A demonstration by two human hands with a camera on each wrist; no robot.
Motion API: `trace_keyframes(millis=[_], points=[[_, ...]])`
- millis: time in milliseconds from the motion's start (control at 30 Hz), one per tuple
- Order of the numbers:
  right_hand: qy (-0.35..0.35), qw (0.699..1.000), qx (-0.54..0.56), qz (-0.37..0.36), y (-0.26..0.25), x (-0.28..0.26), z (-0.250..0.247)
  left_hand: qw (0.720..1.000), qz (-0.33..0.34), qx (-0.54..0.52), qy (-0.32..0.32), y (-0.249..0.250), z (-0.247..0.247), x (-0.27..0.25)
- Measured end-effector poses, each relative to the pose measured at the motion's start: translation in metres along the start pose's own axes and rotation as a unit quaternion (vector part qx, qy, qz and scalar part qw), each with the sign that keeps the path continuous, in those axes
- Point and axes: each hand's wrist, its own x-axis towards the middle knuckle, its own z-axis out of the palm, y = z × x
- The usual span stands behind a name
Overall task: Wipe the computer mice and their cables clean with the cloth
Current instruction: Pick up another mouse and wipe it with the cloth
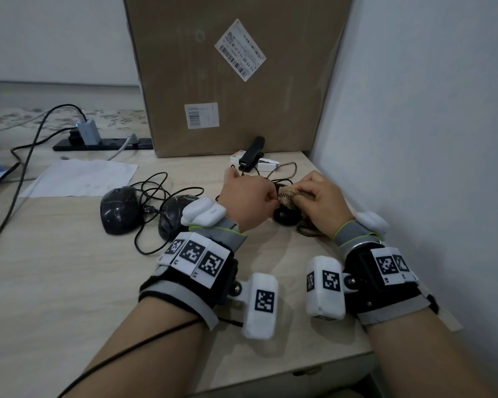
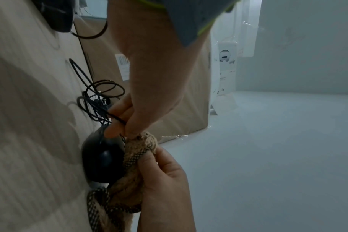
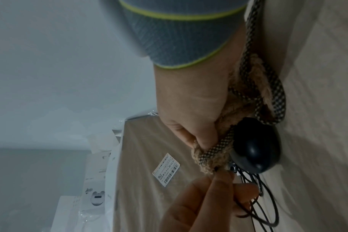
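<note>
A small black mouse [image 1: 284, 217] lies on the desk between my hands. My left hand [image 1: 271, 196] pinches its thin black cable [image 2: 116, 117] just behind the mouse. My right hand [image 1: 299, 197] grips a bunched tan cloth [image 1: 285, 196] with a black-and-white checked edge, wrapped round the cable right against my left fingertips [image 2: 129, 130]. In the right wrist view the cloth [image 3: 209, 154] sits beside the mouse [image 3: 254, 149], and the cable loops [image 3: 268, 208] trail off past my left hand [image 3: 224, 175]. Two more dark mice [image 1: 120, 209] [image 1: 174, 214] lie to the left with tangled cables.
A large cardboard box [image 1: 233, 76] stands at the back against the wall on the right. A black clip-like device [image 1: 252, 153] and small white items lie in front of it. A power strip [image 1: 98, 143] with a charger, a sheet of paper [image 1: 81, 178] and thick cables occupy the left.
</note>
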Motion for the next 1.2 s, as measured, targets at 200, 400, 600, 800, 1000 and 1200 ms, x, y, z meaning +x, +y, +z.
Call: trace_keyframes(millis=[200,400,600,800,1000,1200], points=[[0.0,1.0,-0.003,-0.004,0.001,0.001,0.0,0.984,-0.019,-0.176,-0.004,0.001,0.008,0.0],[0.095,0.995,0.023,-0.015,0.001,0.003,0.002,0.955,-0.093,-0.283,-0.007,0.009,0.011,0.003],[0.232,0.962,0.133,0.062,0.007,0.007,-0.006,0.793,-0.241,-0.559,-0.004,0.009,0.008,0.001],[0.224,0.948,0.201,0.103,0.006,0.006,-0.003,0.692,-0.268,-0.67,-0.011,0.006,0.005,-0.004],[0.176,0.968,0.162,0.072,0.008,0.008,-0.001,0.752,-0.259,-0.606,0.007,0.008,0.009,-0.005],[0.091,0.994,0.042,-0.039,0.01,0.006,0.003,0.742,-0.268,-0.614,0.026,0.007,0.012,-0.003]])
